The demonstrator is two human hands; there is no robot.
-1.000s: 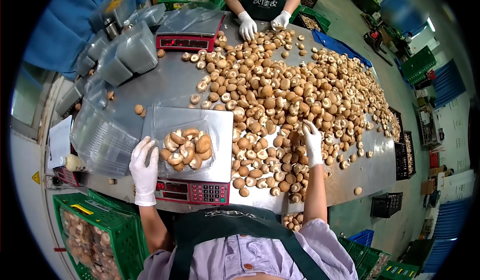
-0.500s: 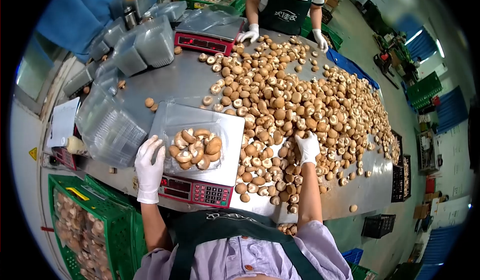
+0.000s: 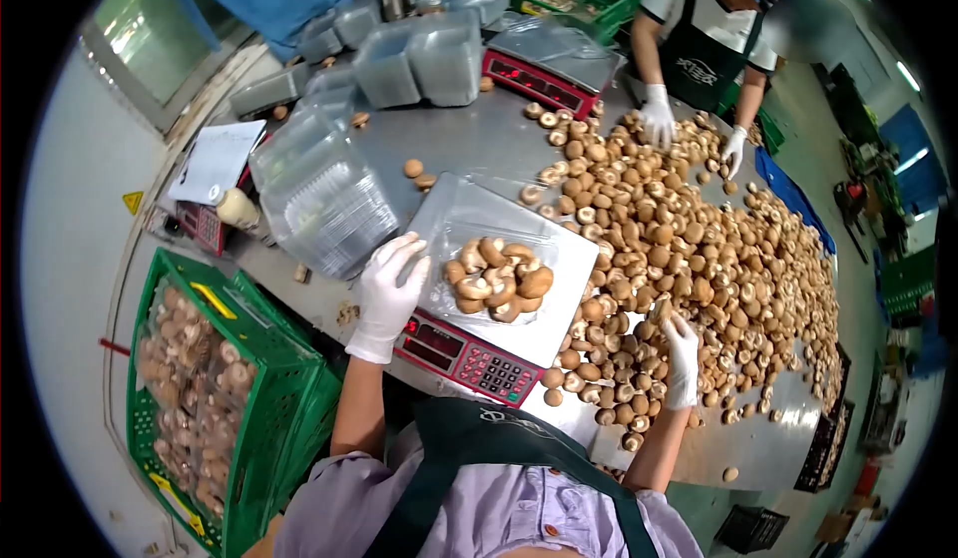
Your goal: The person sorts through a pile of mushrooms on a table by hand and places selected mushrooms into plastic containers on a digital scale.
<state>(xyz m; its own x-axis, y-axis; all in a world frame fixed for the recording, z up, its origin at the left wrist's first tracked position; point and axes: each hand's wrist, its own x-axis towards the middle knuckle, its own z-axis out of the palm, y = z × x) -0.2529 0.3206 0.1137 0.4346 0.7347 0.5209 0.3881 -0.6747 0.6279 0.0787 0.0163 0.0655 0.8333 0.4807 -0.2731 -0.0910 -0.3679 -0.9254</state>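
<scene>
My gloved left hand (image 3: pixel 391 296) is at the left side of the red scale (image 3: pixel 477 361), fingers stretched and thumb apart, holding nothing. Just right of it, a clear plastic tray (image 3: pixel 547 249) rests on the scale's metal plate, with several brown mushrooms (image 3: pixel 502 277) inside. Over the near part of the large mushroom pile (image 3: pixel 689 239), my gloved right hand (image 3: pixel 682 358) has its fingertips closed around a brown mushroom (image 3: pixel 662 310). The fingers partly cover that mushroom.
Stacked clear trays (image 3: pixel 334 209) stand left of the scale. A second red scale (image 3: pixel 539 84) sits farther back. Across the table, a co-worker's gloved hands (image 3: pixel 657 117) touch the pile. A green crate (image 3: pixel 249 408) of packed mushrooms stands at lower left.
The view has swung left, so the table appears shifted right. My right hand now has a mushroom at its fingertips. The co-worker leans in, one hand now on the mushrooms.
</scene>
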